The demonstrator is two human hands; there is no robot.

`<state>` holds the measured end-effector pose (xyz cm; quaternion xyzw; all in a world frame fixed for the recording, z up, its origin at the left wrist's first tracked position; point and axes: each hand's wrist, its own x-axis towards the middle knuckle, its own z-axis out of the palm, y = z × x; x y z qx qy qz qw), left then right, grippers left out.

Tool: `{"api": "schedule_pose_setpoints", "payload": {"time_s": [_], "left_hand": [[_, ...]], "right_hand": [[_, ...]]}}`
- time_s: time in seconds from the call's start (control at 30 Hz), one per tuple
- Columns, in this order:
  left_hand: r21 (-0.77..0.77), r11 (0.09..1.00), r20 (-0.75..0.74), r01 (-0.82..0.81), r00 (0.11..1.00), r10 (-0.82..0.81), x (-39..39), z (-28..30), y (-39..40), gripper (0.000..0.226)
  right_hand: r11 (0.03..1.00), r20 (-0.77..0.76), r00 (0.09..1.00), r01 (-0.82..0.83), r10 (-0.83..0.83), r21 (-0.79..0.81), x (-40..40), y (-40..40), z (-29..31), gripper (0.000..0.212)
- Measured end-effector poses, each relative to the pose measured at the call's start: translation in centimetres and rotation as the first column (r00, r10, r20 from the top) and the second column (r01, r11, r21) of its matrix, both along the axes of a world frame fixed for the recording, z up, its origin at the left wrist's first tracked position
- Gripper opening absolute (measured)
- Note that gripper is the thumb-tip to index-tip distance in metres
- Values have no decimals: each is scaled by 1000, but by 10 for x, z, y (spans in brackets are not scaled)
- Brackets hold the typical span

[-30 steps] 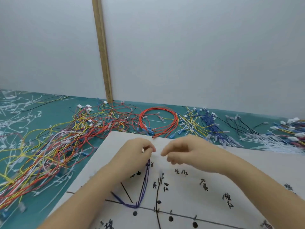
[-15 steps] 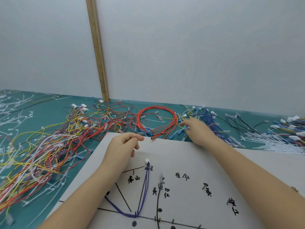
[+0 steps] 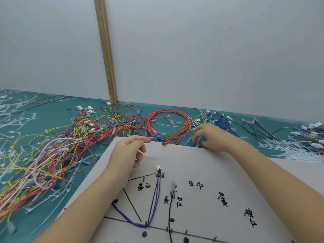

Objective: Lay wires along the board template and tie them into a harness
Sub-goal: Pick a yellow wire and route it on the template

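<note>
The pale board template (image 3: 219, 165) carries black lines and handwritten labels. A purple wire (image 3: 156, 195) with a white connector (image 3: 158, 167) lies along its lines, and a black wire (image 3: 169, 216) runs beside it. My left hand (image 3: 128, 153) hovers over the board's far left corner, fingers loosely curled, holding nothing. My right hand (image 3: 213, 136) reaches past the board's far edge into the blue and yellow wires (image 3: 219, 120). Its fingers point down among them; whether they pinch one is hidden.
A coil of red wires (image 3: 168, 123) lies just beyond the board. A big multicoloured tangle (image 3: 52, 155) covers the green mat on the left. White cable ties (image 3: 294, 151) lie at the right. A wooden strip (image 3: 106, 50) stands against the wall behind.
My right hand left the spot beside my left hand and went forward to the blue and yellow wires. My left hand let go of the white connector and drew back slightly.
</note>
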<state>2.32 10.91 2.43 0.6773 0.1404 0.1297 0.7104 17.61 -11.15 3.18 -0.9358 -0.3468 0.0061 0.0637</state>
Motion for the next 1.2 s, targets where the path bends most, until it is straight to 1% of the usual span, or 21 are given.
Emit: {"api": "schedule_pose_setpoints", "payload": {"time_s": [0.07,0.13,0.17,0.2,0.23,0.27,0.3,0.37,0.43,0.47,0.5,0.53,0.57,0.6,0.67,0.7,0.73,0.8,0.93,1.1,1.2], "left_hand": [[0,1000,-5,1,1000,-1,0,0,0,30],[-4,1000,-7,1,1000,-1,0,0,0,31],[-8,1000,-8,-1,1000,1,0,0,0,31],[-12,1000,-10,-3,1000,3,0,0,0,31],[-17,1000,-12,-4,1000,4,0,0,1,31],[-22,1000,-14,-5,1000,5,0,0,1,31],[-26,1000,-15,-6,1000,6,0,0,1,31],[-29,1000,-19,-6,1000,6,0,0,0,31],[-31,1000,-23,-6,1000,5,1,0,0,30],[-34,999,-25,-5,1000,4,1,0,-1,30],[-36,999,-25,-4,1000,3,1,0,-1,30],[-38,999,-25,-1,1000,0,1,0,-1,30],[-37,999,-26,1,1000,-2,1,0,-1,30],[-34,999,-27,3,1000,-4,1,0,-1,30],[-26,1000,-31,9,999,-9,0,0,0,31],[-24,1000,-33,10,999,-11,0,0,0,31],[-24,1000,-34,11,999,-12,0,0,0,31],[-25,1000,-38,12,999,-13,1,0,0,30],[-28,1000,-37,12,999,-13,2,-2,1,30],[-18,1000,-38,17,999,-18,3,-3,1,31],[3,1000,-45,13,999,-13,2,-3,1,32]], "right_hand": [[993,5,1000,-24,24,-113,1,-1,-1,20],[994,54,999,7,-1,-113,2,-2,-3,11],[999,79,996,33,-30,-38,2,-1,-3,8],[993,87,993,70,-79,98,1,-1,-3,7],[956,78,987,117,-143,270,2,0,-2,8],[880,53,977,164,-209,445,3,-1,1,11],[771,6,966,203,-259,604,4,-3,4,12],[496,-137,955,256,-263,830,7,-7,15,16],[280,-227,947,287,-227,916,9,-12,27,23],[219,-245,945,292,-217,931,10,-14,32,24],[191,-249,945,289,-212,938,10,-16,37,24],[200,-238,949,279,-207,939,10,-18,41,24],[265,-211,954,264,-212,927,10,-20,44,24],[391,-175,959,252,-222,885,11,-23,45,23],[675,-156,962,268,-223,687,11,-26,43,24],[765,-189,957,290,-221,576,11,-27,40,24],[809,-221,947,316,-235,496,11,-27,35,23],[807,-235,924,380,-303,452,13,-27,27,24],[740,-224,890,454,-396,496,18,-24,17,31],[772,-112,887,446,-447,453,23,-1,0,24],[797,-111,900,427,-423,426,24,15,-5,23]]}}
